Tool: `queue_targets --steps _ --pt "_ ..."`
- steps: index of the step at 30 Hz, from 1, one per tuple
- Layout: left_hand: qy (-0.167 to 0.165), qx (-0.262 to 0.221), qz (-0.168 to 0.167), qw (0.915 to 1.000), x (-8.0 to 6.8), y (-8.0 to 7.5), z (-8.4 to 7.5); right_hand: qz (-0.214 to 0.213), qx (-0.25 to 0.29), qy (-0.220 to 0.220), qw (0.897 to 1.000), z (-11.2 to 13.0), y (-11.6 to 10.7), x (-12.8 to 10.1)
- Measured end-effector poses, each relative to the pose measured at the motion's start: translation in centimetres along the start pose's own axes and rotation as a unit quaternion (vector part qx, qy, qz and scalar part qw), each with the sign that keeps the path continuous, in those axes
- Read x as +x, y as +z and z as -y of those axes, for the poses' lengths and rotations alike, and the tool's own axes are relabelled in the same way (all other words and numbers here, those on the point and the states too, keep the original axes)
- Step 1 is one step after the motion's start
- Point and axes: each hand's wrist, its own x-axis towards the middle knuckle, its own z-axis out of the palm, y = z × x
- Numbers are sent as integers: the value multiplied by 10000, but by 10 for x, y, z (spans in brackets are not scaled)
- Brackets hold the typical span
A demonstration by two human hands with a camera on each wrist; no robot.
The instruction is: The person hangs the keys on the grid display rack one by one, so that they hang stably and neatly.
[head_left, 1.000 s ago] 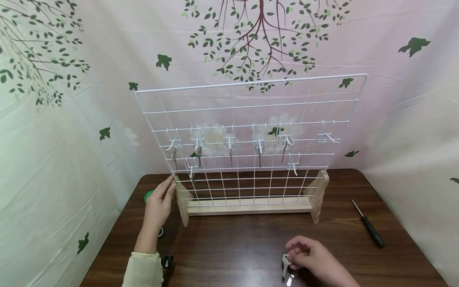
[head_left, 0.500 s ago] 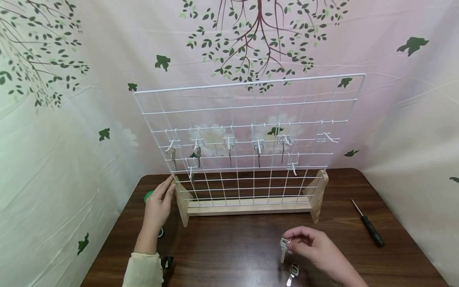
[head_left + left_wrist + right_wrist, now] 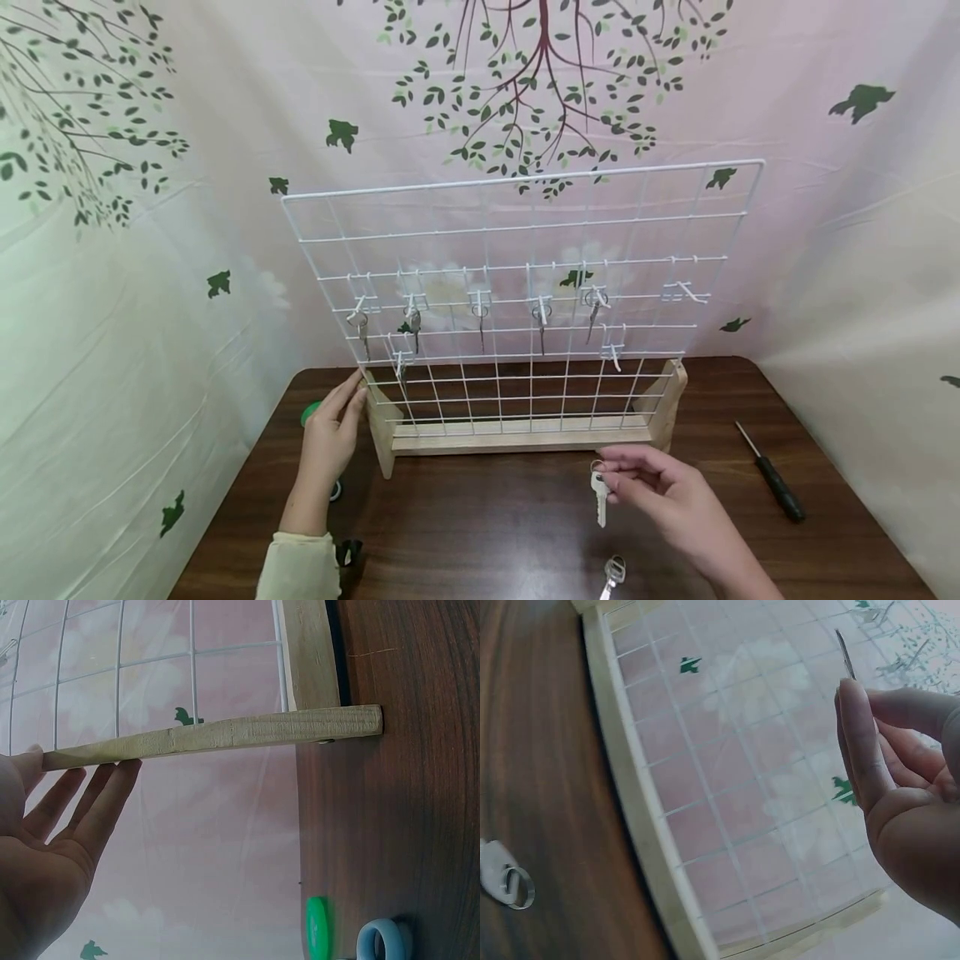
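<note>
My right hand pinches a silver key near its ring, the key hanging above the table in front of the rack. In the right wrist view the held key appears edge-on past the fingertips. A second key with a ring lies on the table below. My left hand holds the left wooden upright of a white wire grid rack, thumb and fingertips against its edges. Several keys hang on the rack's white hooks. Two hooks at right, an upper hook and a lower hook, bear no key.
A black-handled screwdriver lies at the right of the brown table. Left of the rack are a green round object, a light-blue ring-shaped object and a small black object. A leaf-patterned cloth stands behind.
My right hand has lifted a key off the table and moved it up toward the rack; the other key stays on the table. My left hand has stayed on the upright.
</note>
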Motion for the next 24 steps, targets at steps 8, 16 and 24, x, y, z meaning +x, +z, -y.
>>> queue_targets --steps 8,16,24 --pt "11 10 2 10000 -3 -1 2 -760 -736 -277 9940 23 -4 2" --pt "-21 11 -25 10000 -3 -1 1 -1451 -272 -542 9876 38 -12 11" --pt "-3 -22 -3 10000 -2 -2 -1 -1893 -1 -555 9804 48 -24 24"
